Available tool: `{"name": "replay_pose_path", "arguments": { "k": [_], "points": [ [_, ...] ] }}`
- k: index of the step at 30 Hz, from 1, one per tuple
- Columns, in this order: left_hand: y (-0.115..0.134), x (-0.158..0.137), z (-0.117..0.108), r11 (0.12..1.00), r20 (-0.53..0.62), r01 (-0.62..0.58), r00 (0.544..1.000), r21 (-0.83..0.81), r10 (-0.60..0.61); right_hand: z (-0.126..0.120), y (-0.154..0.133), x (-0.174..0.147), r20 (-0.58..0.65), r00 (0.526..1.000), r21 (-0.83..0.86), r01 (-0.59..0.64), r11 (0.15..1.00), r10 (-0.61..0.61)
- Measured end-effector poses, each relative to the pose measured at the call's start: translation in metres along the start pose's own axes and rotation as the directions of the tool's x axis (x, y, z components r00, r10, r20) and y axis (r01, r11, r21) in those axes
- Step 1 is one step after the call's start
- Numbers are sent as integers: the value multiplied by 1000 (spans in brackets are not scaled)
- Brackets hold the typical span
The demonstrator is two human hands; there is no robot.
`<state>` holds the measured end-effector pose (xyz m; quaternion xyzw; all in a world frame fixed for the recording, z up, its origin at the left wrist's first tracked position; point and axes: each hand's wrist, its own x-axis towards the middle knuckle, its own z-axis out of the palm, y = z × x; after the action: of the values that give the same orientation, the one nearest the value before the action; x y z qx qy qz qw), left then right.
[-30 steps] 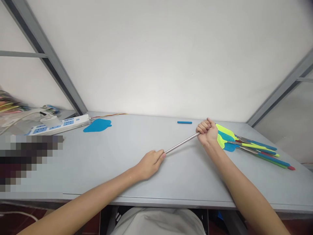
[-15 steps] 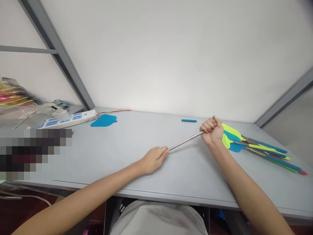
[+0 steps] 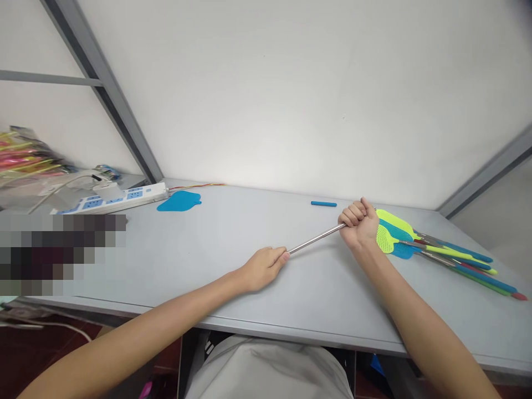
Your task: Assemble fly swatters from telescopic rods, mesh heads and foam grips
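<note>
A thin metal telescopic rod (image 3: 316, 238) slants between my hands, above the grey table. My left hand (image 3: 266, 269) is closed round its lower end, low over the middle of the table. Round its upper end my right hand (image 3: 358, 223) makes a fist, wrist turned up and thumb pointing away. Just right of that fist lies a pile of fly swatters with yellow-green heads (image 3: 386, 239), blue heads (image 3: 403, 252) and coloured handles (image 3: 484, 277). A short blue tube (image 3: 323, 204) rests near the wall. Farther left is a loose blue swatter head (image 3: 178, 201).
The grey table (image 3: 233, 233) meets a white wall panel (image 3: 266, 100) at the back. A white power strip (image 3: 153, 193) with plugs and cables lies at the left, near packaged colourful items (image 3: 29, 158). Metal frame posts (image 3: 120, 116) stand at the sides. A blurred-out patch covers the left edge.
The view has shifted slightly. Both hands keep their grip on the rod, with hardly any movement between them.
</note>
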<state>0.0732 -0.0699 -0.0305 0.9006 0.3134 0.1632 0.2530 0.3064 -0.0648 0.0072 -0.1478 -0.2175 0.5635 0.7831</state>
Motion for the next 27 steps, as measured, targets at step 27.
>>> {"name": "replay_pose_path", "arguments": {
  "k": [27],
  "points": [
    [-4,0,2,998,13,-11,1000,59,10,-4,7,1,-30,999,80,-33,996,36]
  ]
}}
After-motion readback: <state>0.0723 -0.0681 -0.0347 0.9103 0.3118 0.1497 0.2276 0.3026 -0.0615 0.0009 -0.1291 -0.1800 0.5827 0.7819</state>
